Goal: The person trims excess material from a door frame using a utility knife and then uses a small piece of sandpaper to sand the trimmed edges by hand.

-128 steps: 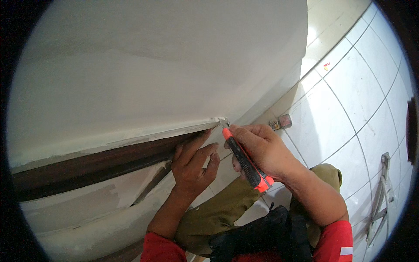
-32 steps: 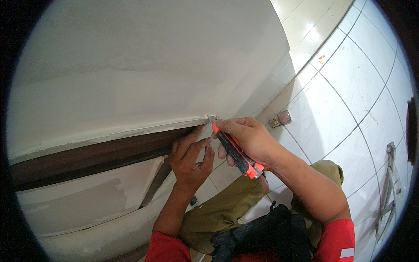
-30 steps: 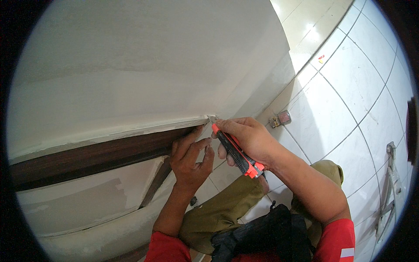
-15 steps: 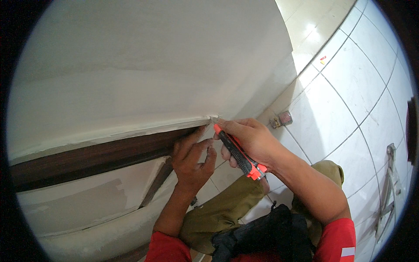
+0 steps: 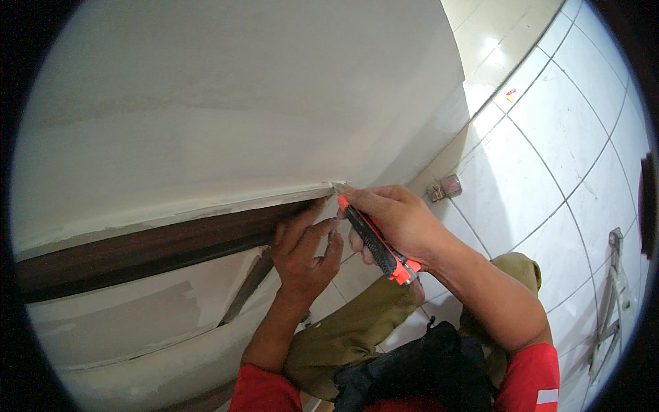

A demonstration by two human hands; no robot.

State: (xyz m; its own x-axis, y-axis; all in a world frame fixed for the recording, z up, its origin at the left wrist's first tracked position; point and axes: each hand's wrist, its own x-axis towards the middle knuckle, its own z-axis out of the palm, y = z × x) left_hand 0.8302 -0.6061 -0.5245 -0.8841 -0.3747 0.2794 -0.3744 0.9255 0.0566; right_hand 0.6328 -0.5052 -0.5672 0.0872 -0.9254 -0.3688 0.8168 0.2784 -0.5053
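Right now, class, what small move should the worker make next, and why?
Perhaps ease the left hand back slightly before any cut: its fingers lie just below the white edge, close to the blade of the cutter in the right hand.

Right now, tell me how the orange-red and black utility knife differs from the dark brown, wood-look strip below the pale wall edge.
The orange-red and black utility knife has bright accents; the dark brown, wood-look strip has none. The knife is far shorter than the strip. The knife slopes down rightward, gripped by the right hand; the strip rises rightward, the left hand at its right end. Both are long and narrow.
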